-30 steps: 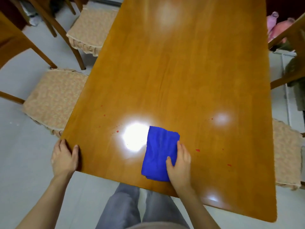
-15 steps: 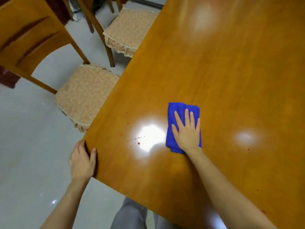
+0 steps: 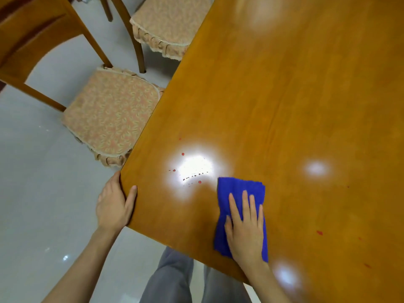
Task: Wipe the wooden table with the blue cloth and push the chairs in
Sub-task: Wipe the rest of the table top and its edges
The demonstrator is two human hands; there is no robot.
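The glossy wooden table (image 3: 284,95) fills the right of the view. A folded blue cloth (image 3: 238,191) lies flat near its front edge. My right hand (image 3: 246,228) presses down on the cloth with fingers spread. My left hand (image 3: 114,204) grips the table's front left corner, thumb on top. Small red spots (image 3: 182,154) dot the wood left of the cloth, around a bright glare, and more red spots (image 3: 319,232) lie to the right. Two cushioned wooden chairs stand along the left side: the near chair (image 3: 109,114) and the far chair (image 3: 166,25), both pulled out.
Pale tiled floor (image 3: 43,193) surrounds the table on the left. The near chair's wooden backrest (image 3: 28,40) rises at the top left. My legs in grey trousers (image 3: 175,281) stand at the table's front edge.
My right hand has dragged the blue cloth back toward the table's front edge after pushing it away. My left hand has stayed on the corner. The view has shifted closer and left.
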